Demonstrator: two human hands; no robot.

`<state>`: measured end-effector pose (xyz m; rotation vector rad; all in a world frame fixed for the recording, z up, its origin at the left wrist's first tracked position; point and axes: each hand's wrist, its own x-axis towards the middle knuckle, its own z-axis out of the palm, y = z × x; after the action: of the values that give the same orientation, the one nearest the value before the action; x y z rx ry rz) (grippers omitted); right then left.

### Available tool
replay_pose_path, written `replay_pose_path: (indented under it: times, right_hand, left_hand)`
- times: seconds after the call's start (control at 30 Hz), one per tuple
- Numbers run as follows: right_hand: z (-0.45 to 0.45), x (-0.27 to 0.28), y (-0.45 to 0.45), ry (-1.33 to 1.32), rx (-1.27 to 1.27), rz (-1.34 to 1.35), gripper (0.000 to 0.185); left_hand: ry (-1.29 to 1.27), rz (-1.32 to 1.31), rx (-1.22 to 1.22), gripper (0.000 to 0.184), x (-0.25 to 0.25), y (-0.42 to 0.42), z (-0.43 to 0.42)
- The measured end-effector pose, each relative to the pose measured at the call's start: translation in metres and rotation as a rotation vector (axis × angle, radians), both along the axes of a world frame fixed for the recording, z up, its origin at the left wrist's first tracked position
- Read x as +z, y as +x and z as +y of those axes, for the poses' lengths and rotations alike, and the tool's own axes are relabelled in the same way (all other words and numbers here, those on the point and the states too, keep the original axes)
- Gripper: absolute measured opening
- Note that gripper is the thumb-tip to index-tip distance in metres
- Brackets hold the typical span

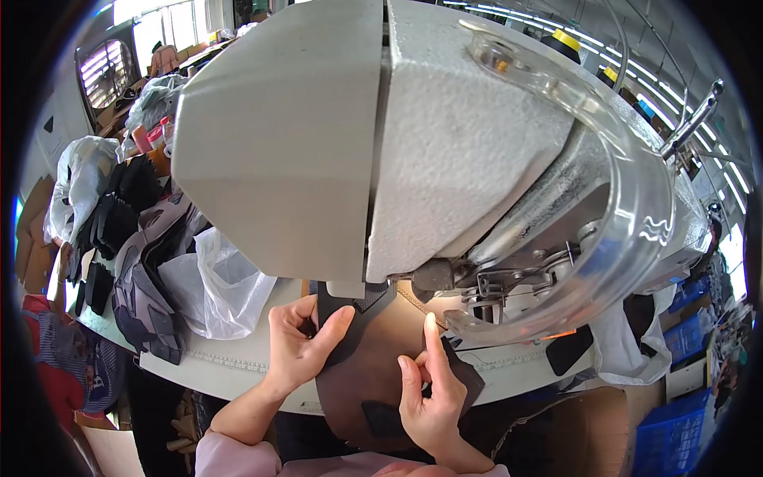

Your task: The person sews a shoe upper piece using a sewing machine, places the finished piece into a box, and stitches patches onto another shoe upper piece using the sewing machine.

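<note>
Under the head of a grey sewing machine (469, 119) lies a dark piece of material (358, 318), with a brown piece (362, 389) below it. My left hand (306, 342) pinches the left edge of the dark piece between thumb and fingers. To the right, my right hand (431, 385) rests over the right part of the material, its index finger stretched up near the needle area and its thumb apart. Whether its curled fingers hold anything is hidden. A clear plastic guard (636, 207) curves around the needle area.
Dark cut pieces (147, 278) and a white plastic bag (218, 286) lie on the table's left side. Another white bag (636, 346) hangs at the right edge, near blue crates (671, 437). A person in red (60, 381) is at the far left.
</note>
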<state>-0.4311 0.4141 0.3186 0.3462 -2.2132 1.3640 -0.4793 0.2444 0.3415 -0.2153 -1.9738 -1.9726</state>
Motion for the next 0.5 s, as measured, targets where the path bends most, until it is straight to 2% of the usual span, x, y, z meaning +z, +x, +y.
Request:
replay_pose_path:
  times: [0.5]
  right_hand:
    - [-0.006, 0.001, -0.005, 0.049, -0.053, -0.002, 0.053]
  left_hand:
    - [-0.092, 0.019, -0.058, 0.025, 0.009, -0.010, -0.007]
